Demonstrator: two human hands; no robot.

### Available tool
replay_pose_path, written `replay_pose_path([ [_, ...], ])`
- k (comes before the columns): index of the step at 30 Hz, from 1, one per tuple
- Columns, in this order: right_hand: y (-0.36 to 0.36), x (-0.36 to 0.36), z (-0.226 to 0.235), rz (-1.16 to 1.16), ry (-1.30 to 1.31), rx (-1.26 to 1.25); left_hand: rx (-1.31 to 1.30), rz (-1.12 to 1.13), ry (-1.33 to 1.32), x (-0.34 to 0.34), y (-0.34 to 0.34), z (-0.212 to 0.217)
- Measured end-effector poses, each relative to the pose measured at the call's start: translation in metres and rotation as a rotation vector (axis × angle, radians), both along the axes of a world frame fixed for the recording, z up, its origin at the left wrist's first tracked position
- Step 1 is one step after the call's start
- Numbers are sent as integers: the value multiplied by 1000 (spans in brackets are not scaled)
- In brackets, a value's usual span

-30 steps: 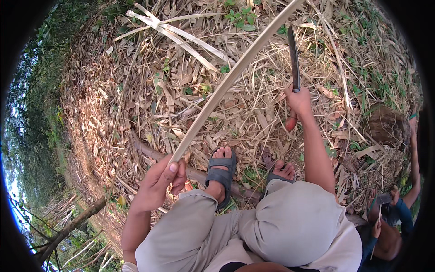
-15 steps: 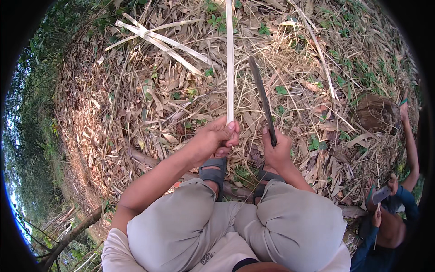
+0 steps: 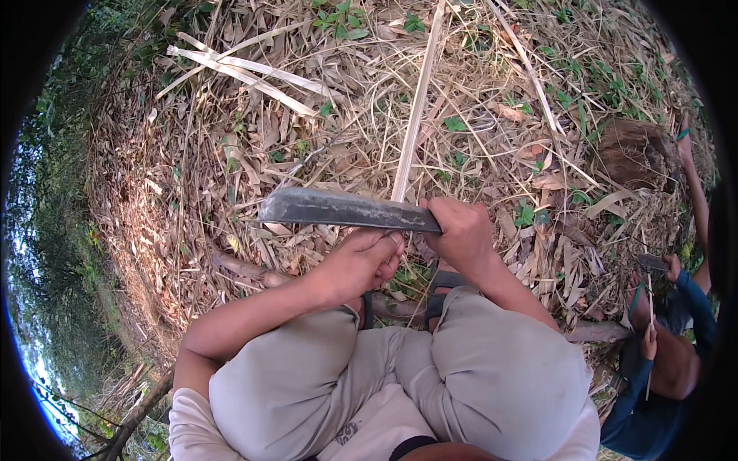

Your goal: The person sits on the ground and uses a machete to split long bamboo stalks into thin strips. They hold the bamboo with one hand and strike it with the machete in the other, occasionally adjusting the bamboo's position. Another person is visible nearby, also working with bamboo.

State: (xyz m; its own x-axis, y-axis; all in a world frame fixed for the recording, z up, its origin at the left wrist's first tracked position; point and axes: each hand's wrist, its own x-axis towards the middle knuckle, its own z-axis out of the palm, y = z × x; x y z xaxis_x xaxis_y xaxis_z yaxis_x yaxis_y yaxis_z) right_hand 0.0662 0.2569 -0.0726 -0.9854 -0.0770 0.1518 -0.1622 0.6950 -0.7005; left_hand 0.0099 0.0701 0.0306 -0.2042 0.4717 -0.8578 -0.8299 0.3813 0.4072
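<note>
My left hand (image 3: 357,265) is closed round the near end of a long, pale bamboo strip (image 3: 420,104), which reaches away from me over the ground. In my right hand (image 3: 463,233) is the machete (image 3: 342,210), its dark, worn blade lying crosswise and pointing left. The blade passes just beyond my left fingers and hides the strip's lower part; whether it touches the strip I cannot tell. My right fist covers the machete's handle.
Several split strips (image 3: 254,78) lie crossed at the far left on dry leaf litter. A stump (image 3: 634,152) stands at the right. Near it a co-worker (image 3: 661,361) in a blue sleeve holds a blade and a thin stick. A branch (image 3: 138,415) rises at the lower left.
The machete has swung from pointing away to lying crosswise, over the strip. The bamboo strip's far end has tilted to the right. My view has shifted slightly.
</note>
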Motion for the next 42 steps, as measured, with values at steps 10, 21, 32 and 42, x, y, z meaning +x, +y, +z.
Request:
replay_pose_path([
  [10, 42, -68, -66, -244, -419, 31, 12, 32, 8, 5, -15, 16],
  [21, -33, -27, -19, 181, -93, -93, -216, 73, 172, 8, -29, -6],
  [32, 14, -85, -75, -165, -490, 80, -228, 45, 205, 4, -30, 26],
  [42, 60, -127, -83, -317, -494, -4, -207, 28, 173, -16, -75, 51],
])
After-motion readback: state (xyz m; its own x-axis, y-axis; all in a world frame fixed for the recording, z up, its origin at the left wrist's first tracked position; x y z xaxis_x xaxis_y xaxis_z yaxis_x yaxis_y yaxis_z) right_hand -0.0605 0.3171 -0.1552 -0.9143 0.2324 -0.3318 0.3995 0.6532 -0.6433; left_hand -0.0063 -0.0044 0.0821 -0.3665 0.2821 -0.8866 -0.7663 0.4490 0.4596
